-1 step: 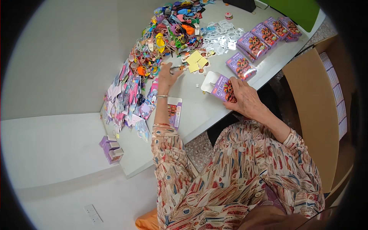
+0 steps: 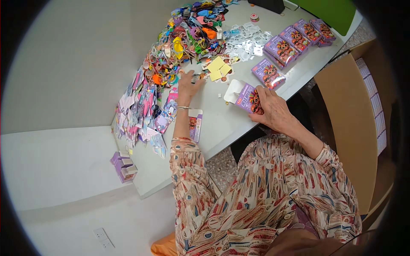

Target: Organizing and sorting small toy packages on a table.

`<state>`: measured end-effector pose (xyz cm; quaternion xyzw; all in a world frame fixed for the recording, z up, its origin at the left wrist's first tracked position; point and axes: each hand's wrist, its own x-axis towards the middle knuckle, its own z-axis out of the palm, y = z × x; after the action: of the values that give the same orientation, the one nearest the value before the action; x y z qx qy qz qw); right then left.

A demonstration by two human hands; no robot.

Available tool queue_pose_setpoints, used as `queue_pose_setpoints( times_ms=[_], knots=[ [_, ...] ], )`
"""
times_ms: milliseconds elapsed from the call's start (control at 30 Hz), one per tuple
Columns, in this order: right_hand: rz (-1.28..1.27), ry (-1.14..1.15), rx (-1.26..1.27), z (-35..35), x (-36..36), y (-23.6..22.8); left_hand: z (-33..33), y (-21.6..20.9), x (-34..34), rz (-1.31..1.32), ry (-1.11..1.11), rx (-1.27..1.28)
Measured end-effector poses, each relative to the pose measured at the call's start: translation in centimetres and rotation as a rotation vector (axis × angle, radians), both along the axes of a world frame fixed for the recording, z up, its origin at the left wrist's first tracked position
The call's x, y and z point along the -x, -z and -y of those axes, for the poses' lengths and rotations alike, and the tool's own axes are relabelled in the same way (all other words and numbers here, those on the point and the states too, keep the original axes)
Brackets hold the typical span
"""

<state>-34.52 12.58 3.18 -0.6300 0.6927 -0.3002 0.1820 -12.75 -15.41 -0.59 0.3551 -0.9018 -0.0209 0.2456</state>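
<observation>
My right hand (image 2: 273, 109) is closed round a small purple carton (image 2: 247, 97) with a character picture. The carton's white end flap stands open toward the left. My left hand (image 2: 190, 85) reaches palm down over the table, fingers apart, at the edge of a heap of small colourful looped pieces (image 2: 177, 49). A thin dark loop or strip lies by its fingertips; I cannot make out whether they touch it. Yellow paper squares (image 2: 218, 67) rest on small printed cards just right of this hand. Beside my left wrist lies another open purple carton (image 2: 195, 125).
Filled-looking purple boxes (image 2: 282, 49) stand in a row along the right edge, one (image 2: 269, 74) nearer me. Small clear-and-white packets (image 2: 247, 40) lie behind. Shiny pastel sachets (image 2: 139, 109) are heaped left. A large cardboard box (image 2: 350, 119) stands at right; purple cartons (image 2: 124, 166) sit at the left corner.
My left hand has shifted very slightly to the right, its fingers a little differently spread. My right hand and the carton have not visibly moved.
</observation>
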Motion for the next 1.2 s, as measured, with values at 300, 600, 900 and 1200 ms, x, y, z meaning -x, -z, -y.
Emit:
queue_pose_setpoints(
  times_ms=[300,600,900,1200],
  knots=[
    [-0.023,0.014,0.000,0.1,0.0,0.0,0.5,1.1,-0.9,-0.047,-0.060,-0.185],
    [-0.071,0.021,-0.018,1.1,-0.6,0.5,-6.4,-6.0,2.0,-0.450,0.041,-0.683],
    [-0.093,0.015,0.022,1.6,-0.8,0.3,-12.3,-7.5,5.7,-0.305,0.240,-0.430],
    [-0.120,-0.021,-0.009,1.0,-0.8,0.2,-10.4,-6.3,4.6,0.165,0.480,-0.695]
  ],
)
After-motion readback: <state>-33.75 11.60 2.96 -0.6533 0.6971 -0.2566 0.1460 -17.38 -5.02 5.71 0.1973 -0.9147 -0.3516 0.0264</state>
